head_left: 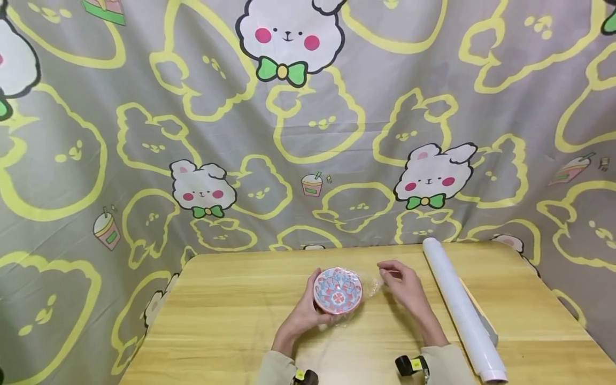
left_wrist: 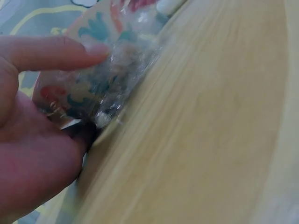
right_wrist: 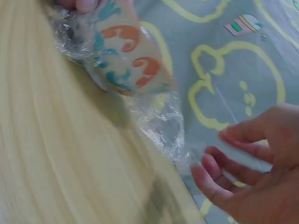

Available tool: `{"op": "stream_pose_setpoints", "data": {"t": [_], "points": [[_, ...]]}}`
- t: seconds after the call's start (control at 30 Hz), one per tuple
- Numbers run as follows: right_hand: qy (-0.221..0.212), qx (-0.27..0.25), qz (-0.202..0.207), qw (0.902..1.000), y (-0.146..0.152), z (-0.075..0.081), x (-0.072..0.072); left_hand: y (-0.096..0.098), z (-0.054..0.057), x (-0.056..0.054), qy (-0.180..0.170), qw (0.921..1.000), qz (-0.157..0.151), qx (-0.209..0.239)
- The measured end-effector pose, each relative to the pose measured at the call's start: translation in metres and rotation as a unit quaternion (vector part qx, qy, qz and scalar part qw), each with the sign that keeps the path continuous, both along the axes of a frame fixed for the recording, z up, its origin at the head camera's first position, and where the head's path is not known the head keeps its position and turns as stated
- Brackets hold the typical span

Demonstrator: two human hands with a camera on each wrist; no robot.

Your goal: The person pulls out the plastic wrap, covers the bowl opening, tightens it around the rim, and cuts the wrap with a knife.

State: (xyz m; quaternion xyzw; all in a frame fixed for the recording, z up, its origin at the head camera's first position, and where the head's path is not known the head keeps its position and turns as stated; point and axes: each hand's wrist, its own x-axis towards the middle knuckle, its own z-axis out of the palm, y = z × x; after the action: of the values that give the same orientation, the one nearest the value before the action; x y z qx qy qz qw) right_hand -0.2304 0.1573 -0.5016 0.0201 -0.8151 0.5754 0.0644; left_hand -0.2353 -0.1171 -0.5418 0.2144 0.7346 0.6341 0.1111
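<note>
A small bowl (head_left: pixel 338 290) with a pink rim and a blue and red pattern is tilted so its inside faces the head camera. Crumpled clear plastic film (right_wrist: pixel 161 126) clings to its outside and trails off toward the right. My left hand (head_left: pixel 308 310) grips the bowl from its left side and lower edge. In the left wrist view, one finger (left_wrist: pixel 60 53) lies along the film-covered outer wall. My right hand (head_left: pixel 406 286) hovers by the loose end of the film, fingers loosely bent, with thumb and fingertips apart in the right wrist view.
A long white roll (head_left: pixel 462 310) of film lies lengthwise on the wooden table (head_left: pixel 231 321), right of my right hand. A flat grey and yellowish object (head_left: pixel 487 323) shows partly beside it. A patterned curtain (head_left: pixel 298 214) hangs behind and around the table.
</note>
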Motion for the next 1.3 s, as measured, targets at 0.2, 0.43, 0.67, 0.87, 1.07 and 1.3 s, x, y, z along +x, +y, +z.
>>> {"op": "stream_pose_setpoints", "data": {"t": [0.2,0.43,0.67,0.87,1.07,1.3], "points": [[0.037,0.071,0.047,0.9957,-0.014,-0.013,-0.012,0.005,0.005,0.005,-0.003,0.9987,0.024,-0.046],[0.012,0.091,0.026,0.9955,-0.025,-0.020,-0.015,0.017,0.004,0.006,0.027,0.9954,0.067,-0.063],[0.016,0.071,-0.027,0.9969,-0.020,-0.017,-0.013,0.014,0.001,0.004,0.010,0.9982,0.052,-0.027],[0.033,0.115,-0.052,0.9914,-0.021,-0.019,-0.011,0.012,0.004,0.004,0.011,0.9987,0.045,-0.022],[0.024,0.112,-0.050,0.9921,-0.030,-0.029,-0.008,0.012,0.003,0.002,0.026,0.9978,0.049,-0.037],[-0.055,-0.017,0.024,0.9980,-0.031,-0.017,-0.001,0.010,0.004,0.003,0.028,0.9983,0.044,-0.026]]}}
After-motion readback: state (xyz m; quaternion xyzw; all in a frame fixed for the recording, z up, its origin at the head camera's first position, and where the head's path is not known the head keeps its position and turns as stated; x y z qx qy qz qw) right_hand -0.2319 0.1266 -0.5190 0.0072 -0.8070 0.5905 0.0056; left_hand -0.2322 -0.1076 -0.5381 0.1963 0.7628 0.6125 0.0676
